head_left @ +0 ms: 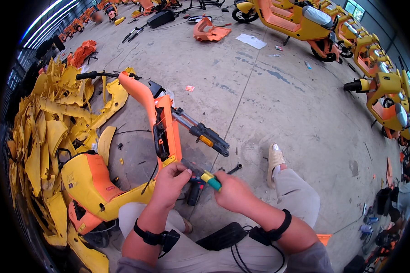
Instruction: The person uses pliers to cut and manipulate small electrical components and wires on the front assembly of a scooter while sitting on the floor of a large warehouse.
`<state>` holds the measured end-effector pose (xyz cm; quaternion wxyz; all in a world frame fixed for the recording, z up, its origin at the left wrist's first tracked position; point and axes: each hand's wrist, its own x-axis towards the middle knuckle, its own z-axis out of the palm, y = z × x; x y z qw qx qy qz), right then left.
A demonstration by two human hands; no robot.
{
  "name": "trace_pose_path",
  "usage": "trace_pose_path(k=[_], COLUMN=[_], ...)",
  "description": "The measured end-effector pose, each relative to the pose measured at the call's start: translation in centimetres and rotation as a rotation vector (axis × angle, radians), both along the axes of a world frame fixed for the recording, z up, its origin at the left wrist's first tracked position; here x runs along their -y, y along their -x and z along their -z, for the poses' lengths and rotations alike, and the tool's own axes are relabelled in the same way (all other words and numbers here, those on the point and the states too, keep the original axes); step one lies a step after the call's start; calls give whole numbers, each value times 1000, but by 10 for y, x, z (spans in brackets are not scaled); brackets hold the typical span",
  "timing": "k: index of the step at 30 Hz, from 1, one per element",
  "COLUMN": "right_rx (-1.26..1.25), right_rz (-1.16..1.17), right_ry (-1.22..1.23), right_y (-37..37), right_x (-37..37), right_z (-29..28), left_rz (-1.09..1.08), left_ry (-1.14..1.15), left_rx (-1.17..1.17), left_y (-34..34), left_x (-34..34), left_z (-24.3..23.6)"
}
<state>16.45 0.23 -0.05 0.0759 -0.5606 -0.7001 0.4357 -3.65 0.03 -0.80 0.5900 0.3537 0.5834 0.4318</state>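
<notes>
My right hand [233,192] is closed around a short tool with a green and yellow handle [211,181]; its exact kind does not show. My left hand [171,182] is closed too, thumb and fingers pinched beside the tool's dark end, and what they grip is hidden. Just ahead of the left hand stands the orange frame [175,136] of a partly stripped scooter, tilted, with its handlebar [93,75] to the far left. A fork with dark and silver legs [200,132] sticks out rightward. Below the tool is a cordless drill [195,192], partly covered.
Broken yellow panels [45,132] are heaped at the left, beside a yellow and orange scooter body [86,177]. Yellow scooters [300,27] stand in rows at the right. An orange shell [210,32] and white sheet [251,41] lie farther off. A person [405,200] is at far right.
</notes>
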Motion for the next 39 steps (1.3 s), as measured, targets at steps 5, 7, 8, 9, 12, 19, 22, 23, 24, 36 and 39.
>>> trace_pose_path(k=[5, 7, 8, 9, 12, 19, 22, 23, 24, 36, 39], right_rx=[43, 20, 18, 16, -53, -585, -461, -462, -455, -386, -378], right_rz=[47, 42, 40, 27, 40, 224, 105, 105, 94, 16, 0], right_ry=[-153, -181, -180, -78, 118, 501, 434, 433, 470, 361, 304], right_y=[0, -1, -1, -2, -8, -15, -18, -18, -19, -16, -16], right_x=[2, 2, 2, 0, -1, 0, -3, -3, -3, 1, 2], right_z=[-1, -2, -7, -13, -8, 22, 13, 12, 10, 7, 9], left_rz=[13, 9, -6, -21, -29, 51, 62, 59, 55, -5, -10], left_ry=[37, 43, 16, -12, -50, -73, -99, -100, -101, -119, -112], left_rx=[53, 54, 64, 73, 81, -66, -139, -145, -152, -217, -218], left_y=[-1, -1, -1, 0, -4, -5, -6, -7, -7, -7, -6], left_x=[-3, -2, -2, -2, -3, -5, -5, -5, -5, -5, -6], left_z=[-9, -7, -4, -2, -2, 6, 7, 6, 5, 4, 4])
